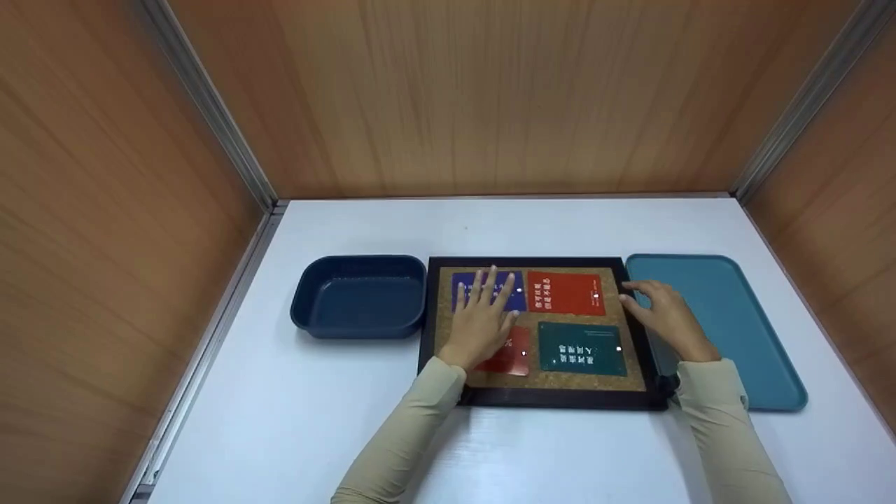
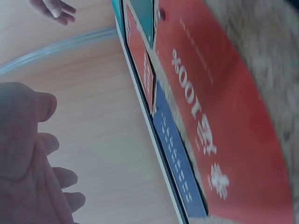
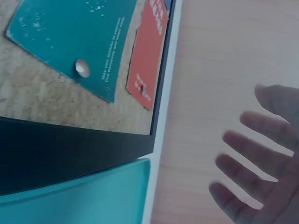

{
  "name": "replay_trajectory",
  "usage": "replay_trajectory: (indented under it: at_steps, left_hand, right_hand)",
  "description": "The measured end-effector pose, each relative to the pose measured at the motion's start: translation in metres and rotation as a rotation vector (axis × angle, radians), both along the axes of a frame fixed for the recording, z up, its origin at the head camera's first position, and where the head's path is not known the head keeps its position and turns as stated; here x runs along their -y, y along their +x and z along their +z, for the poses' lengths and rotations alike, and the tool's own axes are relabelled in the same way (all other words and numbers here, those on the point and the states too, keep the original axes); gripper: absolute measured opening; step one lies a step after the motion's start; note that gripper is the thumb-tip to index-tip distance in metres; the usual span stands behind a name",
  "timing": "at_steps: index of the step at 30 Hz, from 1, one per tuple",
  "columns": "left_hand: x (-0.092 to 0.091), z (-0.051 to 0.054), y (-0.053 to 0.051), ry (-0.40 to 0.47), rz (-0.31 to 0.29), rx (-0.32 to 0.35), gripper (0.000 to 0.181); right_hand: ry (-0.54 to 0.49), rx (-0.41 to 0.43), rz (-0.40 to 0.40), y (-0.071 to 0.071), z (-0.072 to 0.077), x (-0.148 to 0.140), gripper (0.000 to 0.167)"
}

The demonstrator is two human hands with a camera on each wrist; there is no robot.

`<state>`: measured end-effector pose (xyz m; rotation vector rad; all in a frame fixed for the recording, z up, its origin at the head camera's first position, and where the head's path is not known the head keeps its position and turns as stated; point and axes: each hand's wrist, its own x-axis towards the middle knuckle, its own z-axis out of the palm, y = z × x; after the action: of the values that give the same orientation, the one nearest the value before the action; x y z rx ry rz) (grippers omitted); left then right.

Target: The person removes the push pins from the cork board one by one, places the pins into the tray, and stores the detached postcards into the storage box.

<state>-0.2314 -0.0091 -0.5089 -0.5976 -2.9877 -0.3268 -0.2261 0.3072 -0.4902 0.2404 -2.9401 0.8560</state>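
A cork board with a dark frame [image 1: 560, 399] lies flat, bearing a blue card [image 1: 519, 302], an upper red card [image 1: 565, 292], a lower red card [image 1: 514, 358] and a green card [image 1: 581, 347]. Small shiny tacks show on the cards; one tack [image 3: 82, 67] is on the green card. My left hand [image 1: 479, 327], fingers spread, is over the board's left half and partly covers the blue and lower red cards. By the frame's right side, my right hand [image 1: 666, 316] has loosely bent, parted fingers. Neither hand holds anything.
To the board's left stands a deep navy dish [image 1: 360, 332]. A flat teal tray [image 1: 742, 336] lies at the right, close to the frame and partly under the right forearm. Wood-patterned panels [image 1: 490, 105] enclose the white table [image 1: 280, 420] at the back and sides.
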Motion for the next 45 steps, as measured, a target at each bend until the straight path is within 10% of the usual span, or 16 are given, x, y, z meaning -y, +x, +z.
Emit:
replay_trajectory:
  at_steps: [20, 45]
  left_hand:
    - [-0.047, -0.02, 0.034, -0.047, -0.136, 0.03, 0.06]
    - [-0.085, -0.032, 0.059, -0.114, -0.295, 0.171, 0.052]
  right_hand:
    - [-0.063, 0.293, 0.154, 0.004, -0.024, -0.023, 0.025]
    - [-0.095, 0.392, 0.261, 0.002, -0.038, -0.023, 0.011]
